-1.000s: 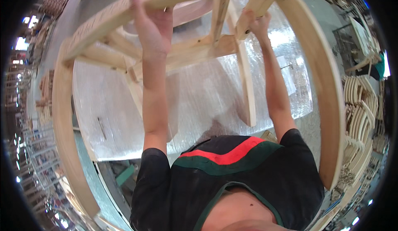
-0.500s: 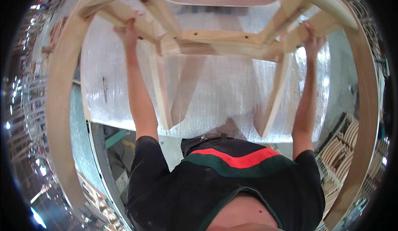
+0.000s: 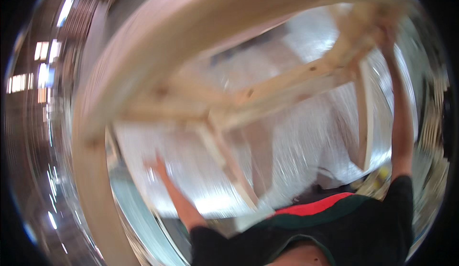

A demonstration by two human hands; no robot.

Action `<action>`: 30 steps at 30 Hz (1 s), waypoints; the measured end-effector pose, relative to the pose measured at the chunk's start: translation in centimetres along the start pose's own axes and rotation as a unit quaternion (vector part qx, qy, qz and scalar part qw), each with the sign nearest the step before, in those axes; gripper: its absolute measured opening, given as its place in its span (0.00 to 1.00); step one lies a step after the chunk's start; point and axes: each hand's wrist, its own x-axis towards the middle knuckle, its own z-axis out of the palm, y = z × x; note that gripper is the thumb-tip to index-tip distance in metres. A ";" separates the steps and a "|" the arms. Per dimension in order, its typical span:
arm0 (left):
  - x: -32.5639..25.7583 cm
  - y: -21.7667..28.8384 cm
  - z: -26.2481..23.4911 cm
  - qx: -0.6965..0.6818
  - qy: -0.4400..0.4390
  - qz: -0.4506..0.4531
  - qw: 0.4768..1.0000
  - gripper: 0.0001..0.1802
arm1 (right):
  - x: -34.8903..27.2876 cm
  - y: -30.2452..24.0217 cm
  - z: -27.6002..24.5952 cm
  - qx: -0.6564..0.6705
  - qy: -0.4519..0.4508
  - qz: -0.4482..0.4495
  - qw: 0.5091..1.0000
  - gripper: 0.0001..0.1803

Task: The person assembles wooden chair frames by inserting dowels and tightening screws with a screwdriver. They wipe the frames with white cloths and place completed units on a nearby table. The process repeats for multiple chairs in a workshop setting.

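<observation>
A pale wooden chair frame [image 3: 287,86], with curved outer members, a cross rail with dark holes and several straight legs, fills the view close in front of me. At the upper right, my right hand [image 3: 385,36] is closed around one of its side rails; the fingertips are blurred. My left hand [image 3: 155,163] is off the wood, below the left side rail, with fingers that look spread and nothing visible in them. Beneath the frame lies a work surface wrapped in clear plastic film [image 3: 306,141].
A pale blue-grey board [image 3: 138,218] runs along the lower left of the wrapped surface. Stacked curved wooden pieces [image 3: 432,122] stand at the far right. Motion blur smears the left background.
My left hand has let go of the left side rail and moved down toward me. The frame now appears tilted and turned, with its left side lower and nearer. My right hand keeps its hold.
</observation>
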 end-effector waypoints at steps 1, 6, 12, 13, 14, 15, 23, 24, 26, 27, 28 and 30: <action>-3.8 -3.9 0.7 0.045 -0.091 -0.067 0.993 0.28 | -0.6 -2.6 -1.3 -0.119 0.021 -0.004 0.993 0.16; -15.5 -7.3 4.8 0.241 -0.066 -0.085 0.965 0.23 | 5.5 -8.7 -3.8 -0.016 0.021 0.096 0.995 0.13; -13.4 5.2 -1.9 -0.193 0.052 -0.211 0.957 0.20 | 7.2 -12.3 -3.0 0.175 0.115 0.215 0.954 0.15; -14.2 7.7 -5.2 -0.246 0.066 -0.212 0.943 0.19 | 7.4 -13.2 -2.3 0.222 0.121 0.217 0.943 0.17; -15.1 10.3 -8.0 -0.294 0.073 -0.209 0.930 0.19 | 7.2 -14.1 -2.7 0.195 0.091 0.265 0.940 0.18; -16.6 13.4 -11.0 -0.339 0.068 -0.201 0.917 0.19 | 7.7 -15.0 -3.4 0.160 0.067 0.260 0.950 0.18; -26.4 48.5 -27.2 -0.573 -0.196 -0.068 0.793 0.16 | 1.6 -30.1 -7.0 0.211 -0.046 0.182 0.959 0.23; -26.3 51.4 -28.3 -0.618 -0.223 -0.055 0.752 0.16 | 0.1 -31.5 -7.8 0.336 -0.162 0.204 0.905 0.21; -27.4 55.9 -28.9 -0.709 -0.212 -0.068 0.669 0.11 | -1.7 -32.5 -9.1 0.466 -0.249 0.265 0.807 0.17; -27.3 56.3 -28.0 -0.682 -0.230 0.030 0.694 0.13 | -3.0 -32.7 -9.0 0.471 -0.223 0.313 0.794 0.15; -27.3 57.3 -27.8 -0.715 -0.249 0.016 0.653 0.11 | -3.6 -32.6 -9.1 0.471 -0.201 0.356 0.782 0.14; -26.2 58.5 -26.7 -0.693 -0.254 0.063 0.671 0.09 | -2.3 -31.0 -10.1 0.421 -0.158 0.333 0.829 0.11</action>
